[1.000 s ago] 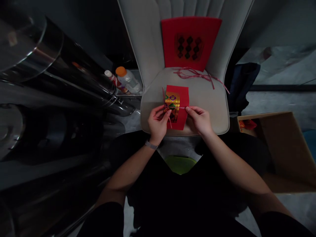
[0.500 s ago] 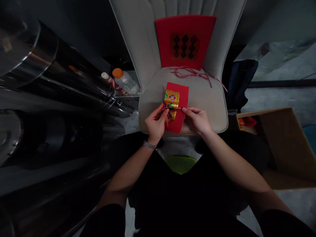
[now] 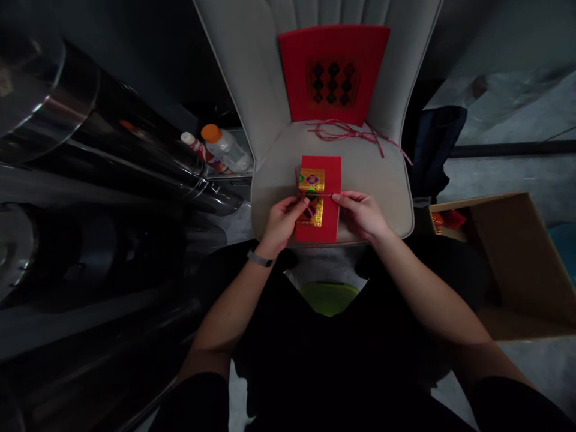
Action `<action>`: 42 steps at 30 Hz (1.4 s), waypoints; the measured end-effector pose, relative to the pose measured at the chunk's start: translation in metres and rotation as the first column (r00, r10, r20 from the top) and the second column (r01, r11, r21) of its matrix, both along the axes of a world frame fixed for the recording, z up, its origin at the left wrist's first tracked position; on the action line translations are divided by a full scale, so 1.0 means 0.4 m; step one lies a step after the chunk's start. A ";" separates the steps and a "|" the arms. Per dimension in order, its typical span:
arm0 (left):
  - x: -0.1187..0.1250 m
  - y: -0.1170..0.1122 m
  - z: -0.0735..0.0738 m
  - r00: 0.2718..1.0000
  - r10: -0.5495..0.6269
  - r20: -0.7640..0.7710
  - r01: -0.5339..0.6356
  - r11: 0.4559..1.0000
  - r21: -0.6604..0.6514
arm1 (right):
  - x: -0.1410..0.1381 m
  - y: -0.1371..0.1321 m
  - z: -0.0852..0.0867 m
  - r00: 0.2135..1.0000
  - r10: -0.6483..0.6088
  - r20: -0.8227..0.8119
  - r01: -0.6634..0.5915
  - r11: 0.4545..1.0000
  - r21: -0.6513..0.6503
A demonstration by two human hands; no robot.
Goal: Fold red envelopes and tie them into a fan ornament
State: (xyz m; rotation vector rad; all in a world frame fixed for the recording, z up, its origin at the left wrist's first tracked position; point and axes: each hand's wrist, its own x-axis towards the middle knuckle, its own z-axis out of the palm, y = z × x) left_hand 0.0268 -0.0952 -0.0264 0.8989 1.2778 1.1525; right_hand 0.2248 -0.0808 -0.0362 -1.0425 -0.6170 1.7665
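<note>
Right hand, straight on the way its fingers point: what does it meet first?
The red envelope: the right hand's fingertips sit at its right edge, though depth is hard to judge.

chair [image 3: 279, 180]: 1 | hands: 2, left hand [image 3: 283, 225] and right hand [image 3: 360, 215], above seat | red packets: 2, seat packet [image 3: 330, 229], backrest packet [image 3: 333, 84] | pink cords: 2, loose cord [image 3: 346, 131], packet cord [image 3: 317, 194], both over seat | bottles: 2, orange-capped bottle [image 3: 224, 146], white-capped bottle [image 3: 195, 150], left of chair | cardboard box [image 3: 517, 258]: 1, right of chair

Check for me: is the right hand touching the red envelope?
Touching: the head view shows the right hand with its fingertips resting on the red envelope at its right edge.
</note>
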 end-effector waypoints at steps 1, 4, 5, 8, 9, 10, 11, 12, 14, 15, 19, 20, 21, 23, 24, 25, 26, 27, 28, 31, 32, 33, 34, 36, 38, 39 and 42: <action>-0.008 0.003 0.011 0.999 -0.028 -0.046 0.028 0.999 0.016 | 0.003 0.002 -0.002 1.000 0.020 0.013 -0.020 1.000 -0.003; -0.033 0.004 0.072 0.951 -0.047 -0.306 0.094 0.985 0.141 | 0.009 0.007 -0.004 0.991 0.119 0.063 -0.117 0.993 -0.033; -0.038 0.002 0.098 0.909 -0.061 -0.413 0.139 0.977 0.163 | 0.011 0.008 0.000 0.982 0.149 0.116 -0.146 0.989 -0.038; -0.035 -0.011 0.174 0.703 -0.017 -0.711 0.222 0.955 0.197 | 0.008 0.002 0.032 0.913 0.063 0.403 -0.103 0.992 0.078; -0.027 -0.015 0.192 0.617 -0.013 -0.787 0.246 0.953 0.178 | 0.003 -0.002 0.045 0.885 -0.006 0.465 -0.078 0.984 0.161; -0.016 -0.019 0.206 0.537 -0.019 -0.843 0.265 0.953 0.147 | -0.003 -0.006 0.058 0.874 -0.051 0.484 -0.077 0.968 0.240; -0.005 -0.021 0.214 0.471 -0.043 -0.881 0.285 0.953 0.105 | -0.010 -0.010 0.068 0.882 -0.050 0.468 -0.106 0.948 0.300; 0.006 -0.022 0.217 0.426 -0.081 -0.901 0.306 0.950 0.059 | -0.017 -0.012 0.073 0.899 -0.007 0.437 -0.157 0.928 0.339; 0.018 -0.018 0.210 0.414 -0.180 -0.892 0.363 0.932 -0.019 | -0.027 -0.010 0.070 0.912 0.096 0.400 -0.256 0.893 0.370; 0.017 -0.012 0.201 0.449 -0.251 -0.858 0.406 0.912 -0.054 | -0.028 -0.006 0.062 0.905 0.113 0.409 -0.279 0.886 0.371; -0.016 0.027 0.152 0.744 -0.475 -0.470 0.476 0.870 -0.126 | -0.012 0.014 0.023 0.891 0.039 0.452 -0.227 0.901 0.369; -0.021 0.039 0.139 0.819 -0.437 -0.371 0.425 0.897 -0.118 | -0.006 0.017 0.018 0.905 0.038 0.423 -0.209 0.907 0.365; -0.022 0.051 0.125 0.884 -0.354 -0.306 0.343 0.935 -0.091 | -0.002 0.019 0.017 0.922 0.062 0.381 -0.206 0.914 0.350; -0.011 0.072 0.097 0.946 -0.203 -0.252 0.201 0.979 -0.036 | 0.002 0.018 0.023 0.938 0.158 0.310 -0.253 0.921 0.297; 0.000 0.080 0.084 0.950 -0.180 -0.257 0.183 0.983 -0.014 | 0.002 0.017 0.028 0.932 0.204 0.299 -0.290 0.916 0.276; 0.011 0.087 0.073 0.944 -0.172 -0.281 0.184 0.983 0.017 | 0.001 0.015 0.033 0.921 0.234 0.311 -0.322 0.908 0.270; 0.021 0.092 0.064 0.933 -0.165 -0.319 0.192 0.980 0.055 | 0.000 0.015 0.039 0.909 0.239 0.342 -0.342 0.897 0.281; 0.029 0.096 0.058 0.920 -0.159 -0.359 0.204 0.975 0.092 | -0.002 0.014 0.044 0.898 0.222 0.379 -0.349 0.885 0.309; 0.034 0.098 0.054 0.907 -0.147 -0.394 0.211 0.969 0.125 | -0.004 0.015 0.048 0.889 0.199 0.412 -0.354 0.871 0.342; 0.035 0.100 0.053 0.889 -0.148 -0.434 0.237 0.959 0.158 | -0.008 0.018 0.054 0.869 0.170 0.465 -0.380 0.831 0.406; 0.033 0.099 0.055 0.889 -0.163 -0.428 0.250 0.956 0.156 | -0.009 0.019 0.055 0.865 0.168 0.473 -0.386 0.826 0.411; 0.030 0.097 0.056 0.892 -0.174 -0.416 0.258 0.954 0.154 | -0.010 0.020 0.055 0.861 0.164 0.480 -0.387 0.826 0.411; 0.028 0.096 0.055 0.898 -0.183 -0.400 0.261 0.953 0.151 | -0.010 0.020 0.054 0.859 0.157 0.488 -0.384 0.828 0.409; 0.025 0.093 0.052 0.915 -0.177 -0.361 0.239 0.962 0.134 | -0.012 0.020 0.050 0.854 0.132 0.504 -0.370 0.834 0.409; 0.025 0.091 0.046 0.933 -0.144 -0.330 0.188 0.976 0.107 | -0.016 0.016 0.046 0.852 0.101 0.514 -0.348 0.842 0.412; 0.025 0.091 0.043 0.939 -0.127 -0.320 0.167 0.981 0.100 | -0.019 0.014 0.043 0.854 0.085 0.512 -0.333 0.847 0.414; 0.026 0.089 0.038 0.949 -0.095 -0.301 0.136 0.983 0.120 | -0.030 0.001 0.038 0.867 0.048 0.496 -0.280 0.870 0.405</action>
